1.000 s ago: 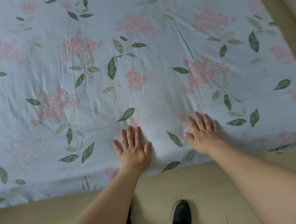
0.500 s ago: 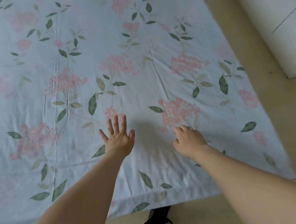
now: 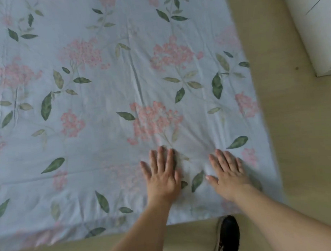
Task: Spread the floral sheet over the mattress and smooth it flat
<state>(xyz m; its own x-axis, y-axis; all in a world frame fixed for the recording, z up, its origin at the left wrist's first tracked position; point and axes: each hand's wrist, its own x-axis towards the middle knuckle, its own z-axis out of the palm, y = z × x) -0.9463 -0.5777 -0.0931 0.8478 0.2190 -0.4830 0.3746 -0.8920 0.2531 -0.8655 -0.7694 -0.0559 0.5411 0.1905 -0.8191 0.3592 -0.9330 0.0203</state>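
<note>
A: Floral sheet (image 3: 107,101) status? Where is it sitting?

B: It covers nearly the whole view, pale blue with pink flower clusters and green leaves, spread over the mattress, which is hidden under the cloth. Near edge runs along the bottom of the view, right edge runs down the right side. Both meet the wooden floor (image 3: 296,139).

A: Hands?

B: Both down on the sheet near its near-right corner. Left hand (image 3: 161,177) is palm-down, fingers straight and slightly splayed, pointing away from the person. Right hand (image 3: 228,174) is just beside it, also palm-down, fingers extended and close together, thumb out to the left. Neither grips cloth; both lie flat against it.

A: Gap between them?

B: Small strip of sheet with a green leaf print shows between the two hands. They are apart, not touching.

A: Wrinkles?

B: Creases fan out from the cloth just ahead of the fingertips, up toward the pink cluster in the middle. One long vertical crease further up, centre. A horizontal fold line runs off to the left of the left hand. The left part looks flatter.

A: Anything else in view?

B: A dark shoe (image 3: 227,235) on the floor at the bottom, between the forearms, just beside the sheet's near edge. A white furniture corner (image 3: 315,26) top right, well apart from the sheet.
</note>
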